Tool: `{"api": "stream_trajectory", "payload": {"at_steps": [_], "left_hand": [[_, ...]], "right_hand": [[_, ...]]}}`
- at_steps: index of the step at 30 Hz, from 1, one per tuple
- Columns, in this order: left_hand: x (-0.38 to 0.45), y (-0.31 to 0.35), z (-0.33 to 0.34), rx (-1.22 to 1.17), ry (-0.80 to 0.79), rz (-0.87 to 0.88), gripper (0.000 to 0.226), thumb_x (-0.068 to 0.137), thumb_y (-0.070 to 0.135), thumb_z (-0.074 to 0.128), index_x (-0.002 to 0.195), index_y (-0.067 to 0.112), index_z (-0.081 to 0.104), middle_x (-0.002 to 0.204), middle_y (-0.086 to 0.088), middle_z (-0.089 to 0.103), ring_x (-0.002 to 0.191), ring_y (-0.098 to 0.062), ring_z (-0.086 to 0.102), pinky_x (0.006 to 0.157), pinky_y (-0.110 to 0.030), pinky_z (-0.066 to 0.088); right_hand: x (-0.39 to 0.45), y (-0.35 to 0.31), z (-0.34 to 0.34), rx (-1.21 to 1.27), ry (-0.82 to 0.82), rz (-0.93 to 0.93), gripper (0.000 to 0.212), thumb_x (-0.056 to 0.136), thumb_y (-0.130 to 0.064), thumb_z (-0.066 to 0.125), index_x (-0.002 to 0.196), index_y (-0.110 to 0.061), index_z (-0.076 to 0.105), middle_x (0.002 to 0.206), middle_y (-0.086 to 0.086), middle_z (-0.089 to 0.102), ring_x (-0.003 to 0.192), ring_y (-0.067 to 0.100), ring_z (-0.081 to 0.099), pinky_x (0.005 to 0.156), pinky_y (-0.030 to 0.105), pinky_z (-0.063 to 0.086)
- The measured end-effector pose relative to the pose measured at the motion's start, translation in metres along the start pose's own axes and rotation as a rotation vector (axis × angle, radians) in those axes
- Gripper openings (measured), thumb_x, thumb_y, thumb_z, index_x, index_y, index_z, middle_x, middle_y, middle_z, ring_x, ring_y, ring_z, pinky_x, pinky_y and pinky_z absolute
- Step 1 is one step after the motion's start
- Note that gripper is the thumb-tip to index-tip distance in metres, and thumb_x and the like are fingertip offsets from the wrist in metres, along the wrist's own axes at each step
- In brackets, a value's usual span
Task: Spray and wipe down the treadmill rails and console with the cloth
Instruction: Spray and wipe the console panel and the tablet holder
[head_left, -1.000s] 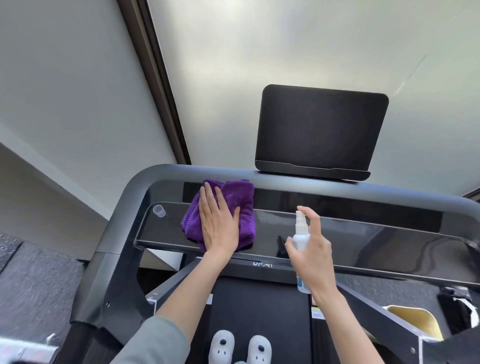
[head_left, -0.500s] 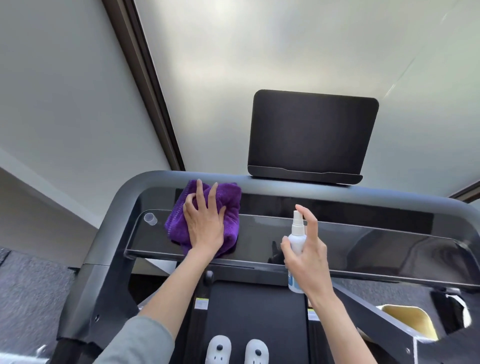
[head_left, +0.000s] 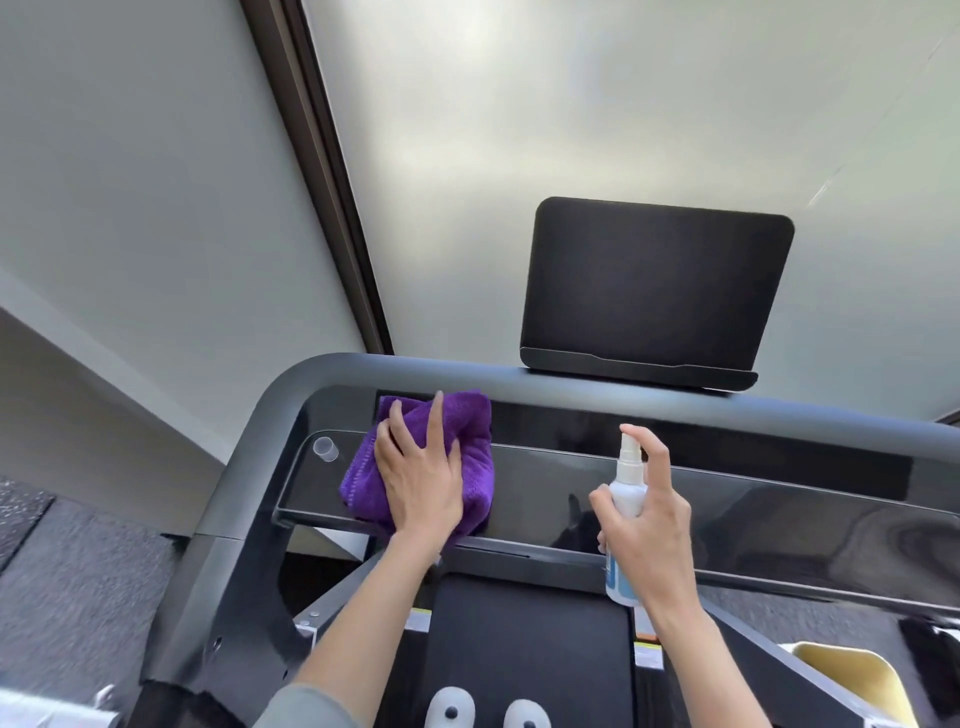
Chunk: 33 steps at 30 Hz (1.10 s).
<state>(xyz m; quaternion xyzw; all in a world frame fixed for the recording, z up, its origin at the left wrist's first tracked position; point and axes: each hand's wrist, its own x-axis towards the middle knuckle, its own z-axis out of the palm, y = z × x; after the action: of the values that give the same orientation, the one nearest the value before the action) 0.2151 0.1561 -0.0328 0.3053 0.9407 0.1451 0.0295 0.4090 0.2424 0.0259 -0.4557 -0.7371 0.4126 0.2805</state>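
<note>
**Cloth on the console's left end, bottle raised beside it**

Cloth (head_left: 415, 457), purple and bunched, lies on the glossy black console (head_left: 753, 509) toward its left end, just right of a small clear knob (head_left: 324, 448). The left hand (head_left: 421, 486) presses it flat, fingers straight and slightly spread. Right of the cloth, the right hand (head_left: 649, 530) grips the spray bottle (head_left: 626, 499) upright, fingers clamped round its body, index finger over the nozzle. To wipe well, I'd mist the bare gloss right of the cloth lightly, then sweep across in overlapping passes with even palm pressure, reaching the grey rail (head_left: 571, 382) behind the console.
</note>
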Motion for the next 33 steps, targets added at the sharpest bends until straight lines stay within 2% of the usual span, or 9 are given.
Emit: {"api": "stream_trajectory", "payload": {"at_steps": [4,8,10,13,18,24,27,30,33], "left_hand": [[0.008,0.004,-0.001,-0.018,0.002,-0.014,0.065,0.101,0.041,0.038,0.155,0.020,0.009,0.158,-0.025,0.006,0.142,-0.042,0.013,0.117,-0.051,0.017],[-0.014,0.002,-0.003,0.015,-0.068,0.031,0.076,0.098,0.058,0.027,0.155,0.019,-0.005,0.161,-0.020,-0.008,0.148,-0.036,-0.001,0.121,-0.045,0.006],[-0.035,0.007,-0.002,0.010,-0.090,0.070,0.079,0.094,0.065,0.019,0.154,0.021,-0.009,0.161,-0.017,-0.009,0.149,-0.032,-0.006,0.121,-0.042,0.000],[-0.056,0.011,0.002,-0.023,-0.087,0.097,0.084,0.088,0.070,0.009,0.155,0.022,-0.004,0.162,-0.015,-0.006,0.149,-0.031,-0.006,0.120,-0.040,-0.004],[0.004,0.018,0.002,0.060,-0.084,0.016,0.085,0.094,0.063,0.022,0.150,0.014,-0.018,0.157,-0.027,-0.017,0.147,-0.039,-0.013,0.121,-0.044,-0.002],[0.003,0.029,0.005,0.071,-0.076,-0.002,0.088,0.094,0.064,0.025,0.151,0.009,-0.015,0.157,-0.028,-0.015,0.147,-0.039,-0.011,0.121,-0.044,0.000],[-0.025,0.039,0.008,0.065,-0.113,0.080,0.085,0.094,0.065,0.019,0.152,0.013,-0.014,0.159,-0.024,-0.014,0.148,-0.035,-0.011,0.121,-0.042,-0.002],[-0.057,0.050,0.012,0.020,-0.125,0.168,0.083,0.091,0.067,0.011,0.154,0.016,-0.006,0.161,-0.017,-0.008,0.149,-0.031,-0.010,0.121,-0.040,-0.007],[-0.047,0.050,0.016,0.046,-0.090,0.166,0.084,0.088,0.067,0.003,0.155,0.017,-0.002,0.161,-0.018,-0.006,0.149,-0.033,-0.007,0.120,-0.041,-0.004]], "right_hand": [[-0.004,0.000,-0.003,-0.012,-0.014,-0.012,0.067,0.084,0.001,0.061,0.123,-0.049,0.040,0.057,0.019,0.055,0.050,0.041,0.053,0.055,0.048,0.055],[-0.009,-0.003,-0.005,-0.006,-0.006,-0.007,0.067,0.084,0.002,0.060,0.123,-0.049,0.040,0.057,0.018,0.055,0.051,0.042,0.053,0.057,0.050,0.055],[-0.009,-0.006,-0.005,0.000,0.000,-0.004,0.067,0.084,0.001,0.060,0.122,-0.050,0.040,0.055,0.018,0.055,0.051,0.042,0.054,0.058,0.051,0.056],[-0.007,-0.007,-0.006,-0.009,0.006,-0.021,0.068,0.084,0.001,0.061,0.123,-0.050,0.040,0.056,0.016,0.056,0.050,0.040,0.055,0.058,0.051,0.056],[-0.004,-0.006,-0.011,-0.030,0.029,-0.023,0.068,0.084,0.001,0.061,0.125,-0.048,0.039,0.059,0.015,0.057,0.049,0.037,0.056,0.056,0.050,0.055],[-0.010,-0.001,-0.019,-0.012,0.073,-0.016,0.066,0.083,0.002,0.060,0.126,-0.044,0.041,0.060,0.015,0.054,0.049,0.039,0.053,0.054,0.050,0.054],[-0.016,0.001,-0.022,-0.006,0.076,-0.004,0.066,0.083,0.002,0.061,0.126,-0.045,0.040,0.060,0.016,0.055,0.050,0.038,0.054,0.056,0.049,0.054],[-0.018,0.006,-0.024,-0.012,0.072,0.005,0.067,0.084,0.001,0.061,0.126,-0.046,0.040,0.060,0.016,0.055,0.051,0.038,0.054,0.057,0.051,0.054],[-0.015,0.010,-0.026,-0.026,0.081,0.019,0.067,0.084,0.001,0.061,0.126,-0.045,0.040,0.062,0.014,0.056,0.051,0.038,0.055,0.057,0.052,0.054]]}}
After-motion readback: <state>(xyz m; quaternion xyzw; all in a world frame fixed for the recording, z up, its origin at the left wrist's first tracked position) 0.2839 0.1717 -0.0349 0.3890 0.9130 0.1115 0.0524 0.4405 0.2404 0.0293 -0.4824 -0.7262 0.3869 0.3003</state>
